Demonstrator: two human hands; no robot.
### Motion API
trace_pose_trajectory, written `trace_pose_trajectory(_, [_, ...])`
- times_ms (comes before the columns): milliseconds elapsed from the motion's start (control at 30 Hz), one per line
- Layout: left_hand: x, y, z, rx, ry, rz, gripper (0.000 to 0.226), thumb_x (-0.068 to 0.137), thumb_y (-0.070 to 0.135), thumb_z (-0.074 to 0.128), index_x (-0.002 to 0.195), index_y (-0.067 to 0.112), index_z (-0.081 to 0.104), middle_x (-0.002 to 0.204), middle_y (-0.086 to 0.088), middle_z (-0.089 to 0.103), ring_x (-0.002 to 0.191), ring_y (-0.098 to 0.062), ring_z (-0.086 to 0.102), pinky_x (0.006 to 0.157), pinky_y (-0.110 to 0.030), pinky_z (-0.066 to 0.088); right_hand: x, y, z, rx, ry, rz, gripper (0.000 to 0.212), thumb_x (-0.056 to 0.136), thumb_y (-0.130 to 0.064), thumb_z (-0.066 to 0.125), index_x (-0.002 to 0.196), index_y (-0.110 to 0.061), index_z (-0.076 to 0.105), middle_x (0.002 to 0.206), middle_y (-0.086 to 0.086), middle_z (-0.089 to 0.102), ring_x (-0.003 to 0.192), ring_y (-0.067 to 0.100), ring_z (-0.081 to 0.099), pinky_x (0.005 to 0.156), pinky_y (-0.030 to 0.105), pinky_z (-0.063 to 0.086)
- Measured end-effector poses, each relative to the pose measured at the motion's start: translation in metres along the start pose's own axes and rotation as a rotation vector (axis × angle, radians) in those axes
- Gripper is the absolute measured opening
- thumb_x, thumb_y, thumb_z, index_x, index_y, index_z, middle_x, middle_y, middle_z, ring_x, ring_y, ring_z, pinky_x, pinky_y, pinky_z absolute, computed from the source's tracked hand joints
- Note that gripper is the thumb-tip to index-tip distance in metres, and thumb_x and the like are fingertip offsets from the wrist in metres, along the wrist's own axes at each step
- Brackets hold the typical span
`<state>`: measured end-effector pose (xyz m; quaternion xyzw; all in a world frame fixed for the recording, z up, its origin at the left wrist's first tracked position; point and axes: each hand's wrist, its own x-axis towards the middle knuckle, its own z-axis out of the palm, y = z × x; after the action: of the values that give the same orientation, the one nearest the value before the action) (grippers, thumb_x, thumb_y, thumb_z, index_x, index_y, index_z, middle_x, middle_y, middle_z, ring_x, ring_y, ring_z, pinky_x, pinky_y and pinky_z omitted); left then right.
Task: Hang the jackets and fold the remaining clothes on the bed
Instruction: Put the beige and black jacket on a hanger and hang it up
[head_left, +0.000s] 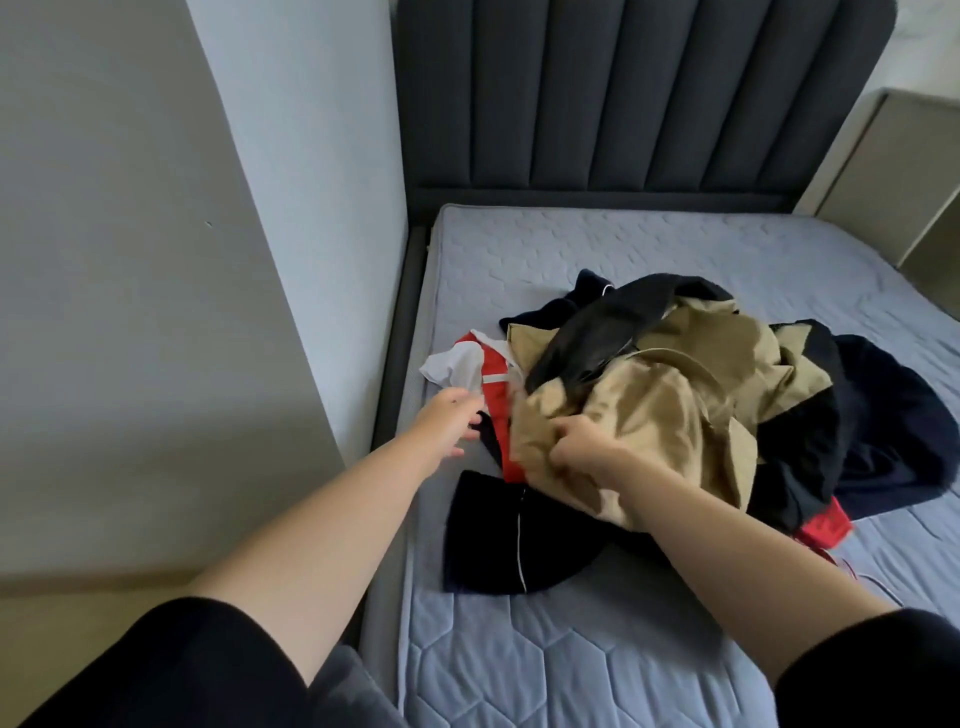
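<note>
- Khaki jacket cloth bunched in the curled fingers of the right hand.
- Left hand loosely spread, holding nothing, beside the red-and-white garment.
- Clothes pile sits on the bed; best lift the jacket straight up, left hand pinning whatever lies beneath.

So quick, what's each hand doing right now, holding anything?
Left hand: open, reaching at the red and white garment, gripping nothing.
Right hand: grips the tan jacket.
</note>
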<state>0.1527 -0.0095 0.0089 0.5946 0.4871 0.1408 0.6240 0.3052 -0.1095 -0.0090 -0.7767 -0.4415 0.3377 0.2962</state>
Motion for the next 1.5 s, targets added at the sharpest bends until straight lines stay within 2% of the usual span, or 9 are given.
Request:
trace_pose_trajectory(167, [0.005,-0.015,-0.014,-0.084,-0.09,-0.232,0.076,0.082,0.047,0.067,0.142,0.017,0.032,0.13,-0.006,0.05,0.114,-0.028,0.053,0.095,-0.044,0.046,-0.033,-0.033,0.041,-0.234,-0.52,-0.206,0.05,0.066,0.009,0.051,0.107,-0.014,0.068,0.083,-0.001,0.064,0.077,0.01,0.058,0.075,0.025,0.049])
trace_pose_trajectory(300, [0.002,-0.029,-0.023,0.049,0.002,-0.09,0.032,0.085,0.007,0.064,0.117,0.005,0.062,0.094,-0.009,0.068,0.085,-0.024,0.064,0.083,-0.037,0.052,-0.039,-0.043,0.049,-0.297,-0.58,-0.223,0.05,0.072,0.005,0.05,0.115,-0.017,0.064,0.071,-0.002,0.062,0.056,-0.003,0.054,0.056,0.018,0.048])
trace_pose_trajectory(533, [-0.002,-0.031,-0.033,-0.105,0.136,-0.005,0.02,0.095,0.003,0.048,0.1,0.01,0.066,0.082,-0.005,0.064,0.081,-0.021,0.058,0.078,-0.03,0.045,-0.019,-0.034,0.033,-0.45,0.407,-0.445,0.041,0.071,0.006,0.049,0.108,-0.009,0.06,0.113,0.01,0.057,0.106,0.028,0.05,0.087,0.035,0.043])
trace_pose_trajectory(667, [-0.007,-0.027,-0.036,-0.111,0.097,0.058,0.029,0.098,0.005,0.043,0.087,0.02,0.065,0.074,0.005,0.065,0.069,-0.008,0.059,0.058,-0.019,0.045,-0.008,-0.034,0.02,-0.828,0.246,-0.446,0.101,0.068,0.006,0.055,0.149,-0.031,0.009,0.156,0.003,-0.002,0.143,0.027,-0.002,0.117,0.044,0.004])
trace_pose_trajectory(767, [-0.01,-0.017,-0.041,-0.101,0.118,0.118,0.026,0.097,0.005,0.045,0.092,0.018,0.067,0.074,0.005,0.065,0.067,-0.007,0.06,0.057,-0.017,0.046,-0.004,-0.044,0.022,-0.599,-0.017,-0.362,0.088,0.075,0.001,0.056,0.149,-0.025,0.016,0.157,0.002,0.01,0.145,0.023,0.006,0.118,0.043,0.003])
trace_pose_trajectory(967, [-0.007,-0.008,-0.062,-0.156,0.328,0.119,0.025,0.098,0.008,0.042,0.111,0.004,0.064,0.11,-0.015,0.063,0.105,-0.029,0.058,0.098,-0.04,0.044,-0.013,-0.045,0.021,-0.713,-0.197,-0.215,0.065,0.08,-0.016,0.057,0.141,-0.021,0.036,0.129,0.0,0.051,0.122,0.023,0.043,0.106,0.037,0.026])
trace_pose_trajectory(1067, [-0.006,-0.008,-0.077,-0.206,0.462,0.111,0.028,0.096,0.008,0.043,0.113,0.004,0.065,0.093,-0.008,0.06,0.089,-0.02,0.053,0.078,-0.027,0.039,-0.016,-0.03,0.022,-0.918,-0.036,-0.015,0.023,0.085,-0.02,0.053,0.106,-0.012,0.06,0.107,0.004,0.062,0.099,0.025,0.061,0.075,0.031,0.045])
trace_pose_trajectory(1233, [-0.012,-0.011,-0.091,-0.112,0.622,0.085,0.023,0.093,0.004,0.042,0.099,-0.004,0.063,0.067,-0.003,0.045,0.065,-0.02,0.041,0.055,-0.023,0.03,-0.017,0.009,-0.013,-0.342,0.433,0.183,0.015,0.08,-0.007,0.051,0.067,-0.016,0.05,0.074,0.004,0.06,0.067,0.023,0.055,0.049,0.023,0.032])
trace_pose_trajectory(1500, [-0.019,-0.024,-0.09,-0.09,0.552,0.04,0.021,0.093,0.007,0.046,0.074,0.012,0.054,0.078,-0.009,0.047,0.076,-0.022,0.041,0.057,-0.026,0.029,-0.025,-0.038,-0.004,0.135,-0.077,0.103,0.024,0.089,0.0,0.043,0.085,-0.011,0.064,0.067,0.004,0.059,0.053,0.012,0.051,0.048,0.023,0.039])
